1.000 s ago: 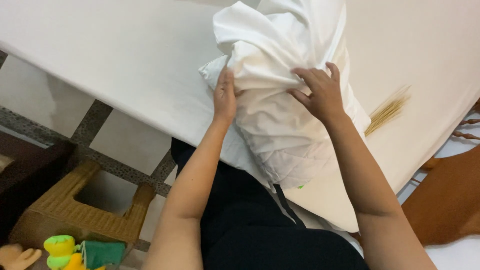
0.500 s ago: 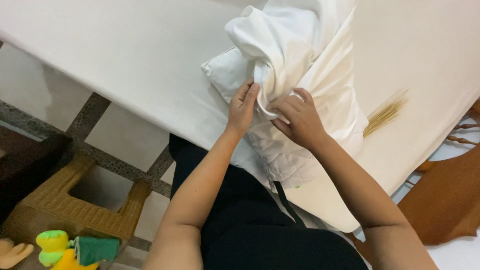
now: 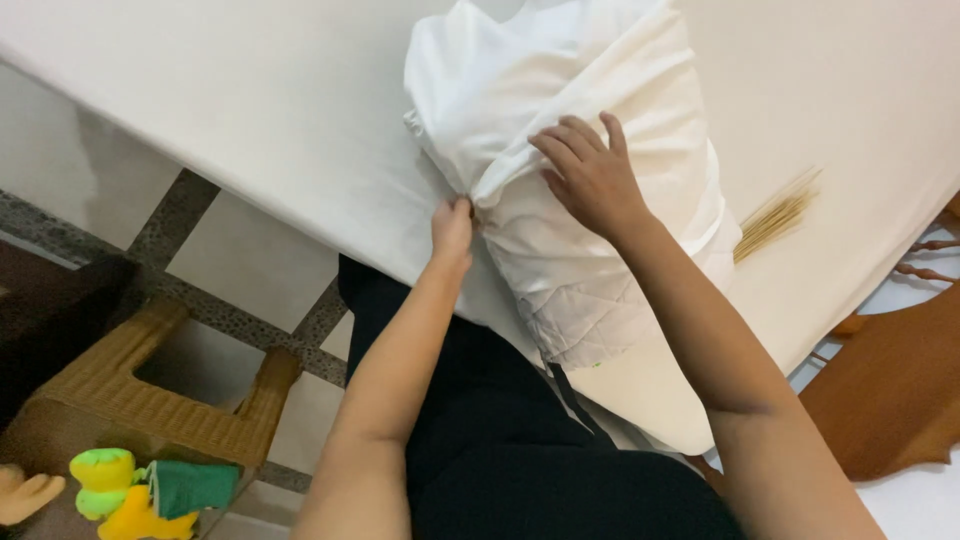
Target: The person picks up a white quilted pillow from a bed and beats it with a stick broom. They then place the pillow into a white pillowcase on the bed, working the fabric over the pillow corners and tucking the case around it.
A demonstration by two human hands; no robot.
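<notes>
Left hand [image 3: 452, 226] pinches the white pillowcase [image 3: 520, 90]; right hand [image 3: 592, 180] presses the pillow [image 3: 590, 300].

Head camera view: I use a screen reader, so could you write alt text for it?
A person's left hand pinches the edge of a white pillowcase on a quilted pillow, while the right hand rests flat on top. The pillow lies on a white bed; a wicker stool stands on the tiled floor.

Just one view, from the person's head, looking steeply down and close over the bed's [image 3: 250, 120] near edge, tilted, probably; tiled floor [image 3: 240, 260] and wicker stool [image 3: 140, 400] at lower left.
</notes>
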